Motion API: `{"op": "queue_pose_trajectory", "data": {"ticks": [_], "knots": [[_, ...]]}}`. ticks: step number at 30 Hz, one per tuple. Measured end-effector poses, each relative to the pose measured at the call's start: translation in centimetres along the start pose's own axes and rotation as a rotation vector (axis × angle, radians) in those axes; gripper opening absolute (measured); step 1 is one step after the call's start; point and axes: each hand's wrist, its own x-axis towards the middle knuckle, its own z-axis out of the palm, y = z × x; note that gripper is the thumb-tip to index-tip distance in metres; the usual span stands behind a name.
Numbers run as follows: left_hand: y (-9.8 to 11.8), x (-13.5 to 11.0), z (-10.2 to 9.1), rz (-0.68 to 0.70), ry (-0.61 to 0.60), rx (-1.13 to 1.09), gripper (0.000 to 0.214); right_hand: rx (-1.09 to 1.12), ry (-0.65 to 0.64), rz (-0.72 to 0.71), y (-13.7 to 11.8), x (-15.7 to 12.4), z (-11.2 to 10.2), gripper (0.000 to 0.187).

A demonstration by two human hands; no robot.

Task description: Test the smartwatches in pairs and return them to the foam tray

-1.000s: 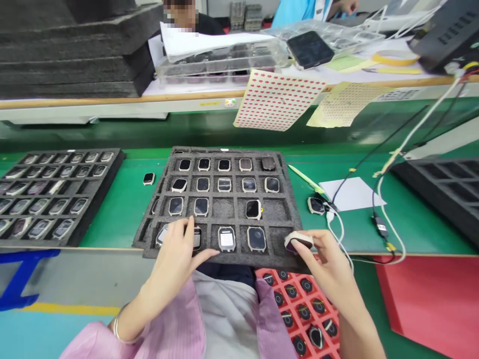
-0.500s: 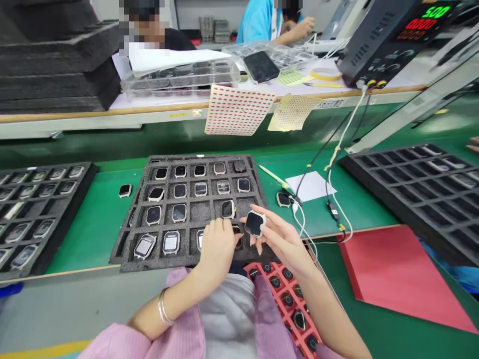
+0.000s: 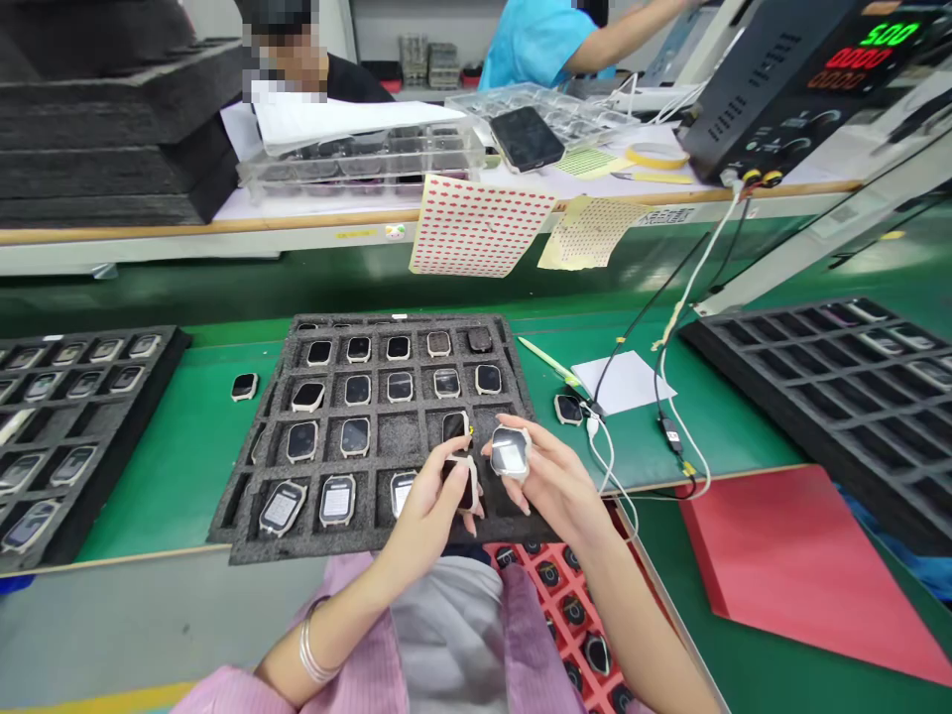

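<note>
At far left, a loaded foam tray (image 3: 146,407) is lying on the green worktop (image 3: 200,436), with a lone smartwatch (image 3: 244,386) resting to its right. At center, a dark compartmented tray (image 3: 400,436) is carrying rows of watches, several displaying white screens. Over its front row, a worker's left hand (image 3: 425,508) is gripping a tilted smartwatch (image 3: 469,488), the thumb partly covering the dark face. Just beside it, the right hand (image 3: 559,488) is clasping a second smartwatch (image 3: 511,451), its screen catching bright light. Below, a red tray (image 3: 561,592) is bearing round dark parts. Farther right, a cable-side smartwatch (image 3: 569,409) is lying near a white sheet (image 3: 629,382), while another foam tray (image 3: 807,436) is sitting at far right.
</note>
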Motion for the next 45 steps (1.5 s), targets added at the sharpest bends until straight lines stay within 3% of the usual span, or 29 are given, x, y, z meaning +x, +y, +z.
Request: {"op": "queue_pose_trajectory", "data": {"ticks": [4,8,17,45], "knots": [[-0.3,0.2,0.2,-0.058,0.01,0.114,0.042,0.015,-0.017,0.053,0.4,0.0,-0.5,0.036],[-0.8,0.2,0.1,-0.019,0.024,0.238,0.031,0.046,-0.041,0.058,0.6,-0.4,-0.9,0.033],[-1.8,-0.1,0.2,0.089,0.061,0.4,0.042,-0.037,0.023,-0.044,0.7,-1.6,-0.5,0.032],[-1.7,-0.7,0.2,0.189,-0.013,0.467,0.042,-0.172,0.056,-0.037,1.5,-2.0,-0.6,0.036]]}}
